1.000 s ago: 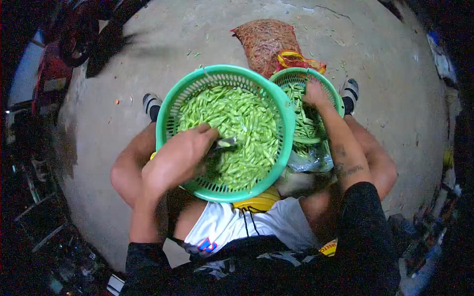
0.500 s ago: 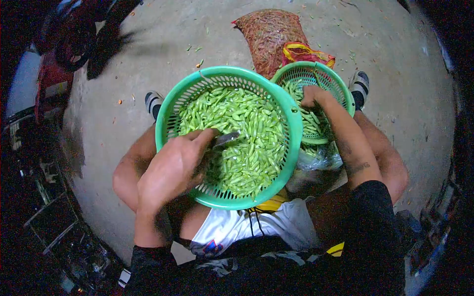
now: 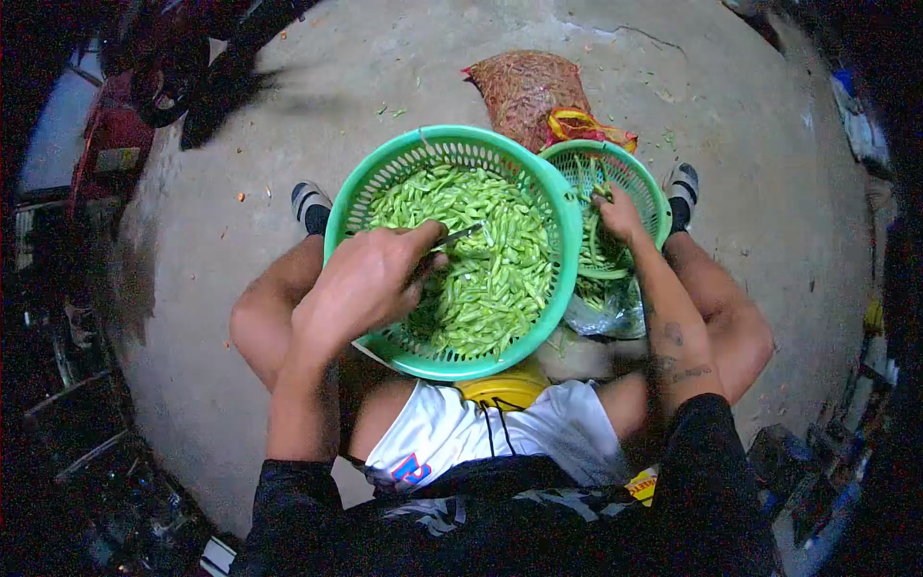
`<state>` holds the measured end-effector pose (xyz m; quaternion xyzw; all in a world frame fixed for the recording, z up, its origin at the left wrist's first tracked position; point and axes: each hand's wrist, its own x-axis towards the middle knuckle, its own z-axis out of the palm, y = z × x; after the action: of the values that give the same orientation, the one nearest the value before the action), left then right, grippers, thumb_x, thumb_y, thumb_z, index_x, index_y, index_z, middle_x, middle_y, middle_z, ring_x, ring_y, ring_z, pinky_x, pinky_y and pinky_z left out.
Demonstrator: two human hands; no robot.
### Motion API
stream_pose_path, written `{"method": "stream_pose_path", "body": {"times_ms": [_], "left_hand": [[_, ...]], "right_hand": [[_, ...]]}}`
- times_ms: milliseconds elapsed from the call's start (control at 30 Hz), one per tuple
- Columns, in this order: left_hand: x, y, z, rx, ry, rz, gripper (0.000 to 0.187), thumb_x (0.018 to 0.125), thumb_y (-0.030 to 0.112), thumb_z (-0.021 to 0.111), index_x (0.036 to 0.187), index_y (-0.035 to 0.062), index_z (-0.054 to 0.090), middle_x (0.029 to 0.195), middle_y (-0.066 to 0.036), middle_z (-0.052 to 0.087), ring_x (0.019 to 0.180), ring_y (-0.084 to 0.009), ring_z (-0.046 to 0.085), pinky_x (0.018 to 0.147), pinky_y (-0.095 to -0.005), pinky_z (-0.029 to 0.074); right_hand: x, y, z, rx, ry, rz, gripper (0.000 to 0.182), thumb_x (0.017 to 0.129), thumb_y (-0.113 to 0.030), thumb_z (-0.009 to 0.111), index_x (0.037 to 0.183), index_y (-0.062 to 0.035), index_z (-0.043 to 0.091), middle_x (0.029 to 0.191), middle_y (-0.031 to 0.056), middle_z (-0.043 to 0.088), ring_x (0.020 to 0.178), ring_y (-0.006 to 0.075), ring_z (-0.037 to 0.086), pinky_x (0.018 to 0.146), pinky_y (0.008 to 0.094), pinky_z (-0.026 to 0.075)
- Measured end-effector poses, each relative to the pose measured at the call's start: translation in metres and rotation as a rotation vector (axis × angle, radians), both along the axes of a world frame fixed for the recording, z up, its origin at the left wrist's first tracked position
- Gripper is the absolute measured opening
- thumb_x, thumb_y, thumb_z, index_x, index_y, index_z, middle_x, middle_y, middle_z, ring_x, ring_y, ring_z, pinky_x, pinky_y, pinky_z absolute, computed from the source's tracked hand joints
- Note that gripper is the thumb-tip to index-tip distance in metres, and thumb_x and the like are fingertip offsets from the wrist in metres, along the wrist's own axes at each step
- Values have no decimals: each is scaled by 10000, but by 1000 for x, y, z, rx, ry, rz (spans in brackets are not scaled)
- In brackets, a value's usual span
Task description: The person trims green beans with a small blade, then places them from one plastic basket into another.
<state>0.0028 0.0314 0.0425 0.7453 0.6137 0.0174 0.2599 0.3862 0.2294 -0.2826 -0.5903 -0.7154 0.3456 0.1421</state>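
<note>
Grey concrete floor with a thin crack, dim edges, dark wheel at upper left

The left fingers hide the dark blade's rear end.

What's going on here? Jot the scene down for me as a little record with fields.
Left hand: holds a small blade over the large basket
Right hand: inside the smaller basket, grip unclear
Large basket: holds many short green pieces
Smaller basket: longer green pods
Beyond baskets: full mesh sack on the floor
</note>
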Motion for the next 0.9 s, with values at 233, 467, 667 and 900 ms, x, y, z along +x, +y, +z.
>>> {"method": "stream_pose_path", "body": {"times_ms": [233, 467, 667, 900], "left_hand": [[4, -2, 0, 13, -82, 49, 310, 943, 208, 670, 1186, 20, 624, 988, -270, 683, 953, -460, 660, 846, -526, 515], [-5, -2, -11, 73, -158, 73, 292, 968, 242, 637, 1136, 3, 629, 1013, -238, 684, 971, -450, 651, 852, -494, 517], [-7, -4, -7, 171, -379, 67, 247, 942, 153, 636, 1125, -13, 625, 1026, -213, 681, 993, -389, 658, 872, -444, 515], [1, -8, -25, 191, -601, 216, 263, 974, 168, 643, 1184, 10, 629, 976, -122, 676, 895, -203, 637, 832, -351, 505]], "right_hand": [[-21, -7, 65, 43, 363, -289, 244, 998, -255, 651, 1133, -54, 682, 886, 81, 711, 784, 200, 677, 712, 356, 516], [-29, 18, 111, -249, 962, -412, 227, 1022, -256, 594, 1005, -31, 619, 715, 6, 553, 536, 119, 510, 505, 282, 443], [-60, -25, 225, -500, 1322, -335, 285, 1008, -246, 592, 1169, -11, 578, 818, 10, 590, 549, 85, 471, 488, 250, 384], [-98, -139, 286, -557, 1042, -255, 178, 984, -242, 663, 1019, -85, 585, 837, 1, 608, 497, 39, 456, 439, 222, 359]]}}
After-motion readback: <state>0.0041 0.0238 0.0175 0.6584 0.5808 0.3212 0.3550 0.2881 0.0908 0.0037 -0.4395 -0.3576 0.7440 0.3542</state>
